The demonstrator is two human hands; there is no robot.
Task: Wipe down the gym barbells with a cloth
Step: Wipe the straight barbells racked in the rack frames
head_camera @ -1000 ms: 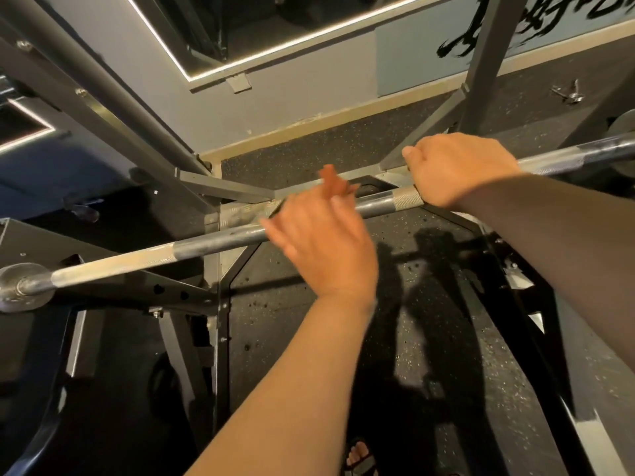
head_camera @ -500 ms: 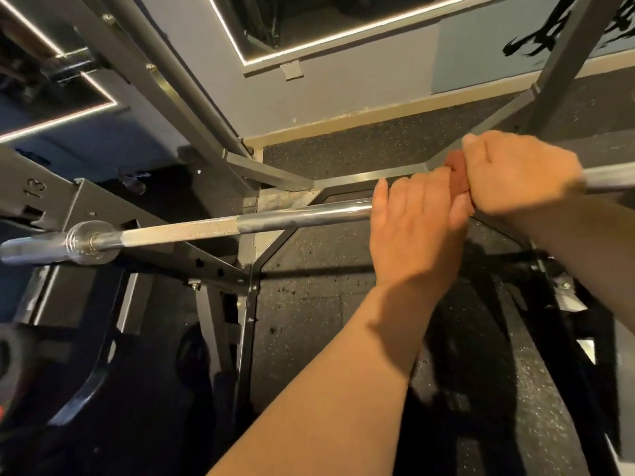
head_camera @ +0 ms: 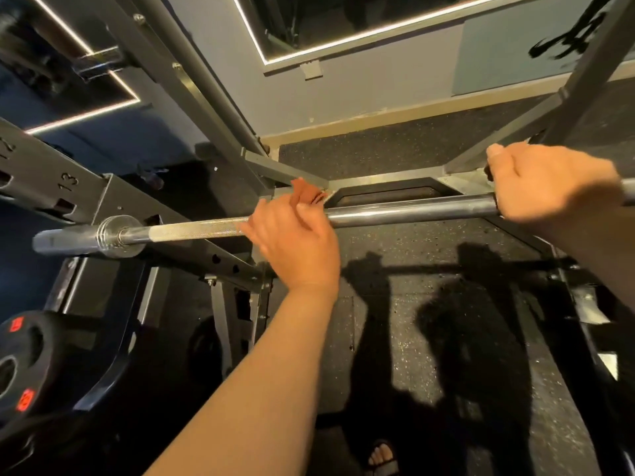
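One barbell (head_camera: pixel 405 209) lies across the rack (head_camera: pixel 68 187), its long axis running left to right and its collared sleeve end pointing left. One orange-brown cloth (head_camera: pixel 304 194) is bunched under the left hand (head_camera: pixel 295 245), whose fingers curl over it against the bar beside the knurled stretch. The right hand (head_camera: pixel 549 187) is wrapped round the bar farther right. One weight plate (head_camera: pixel 24 369) sits at the near left.
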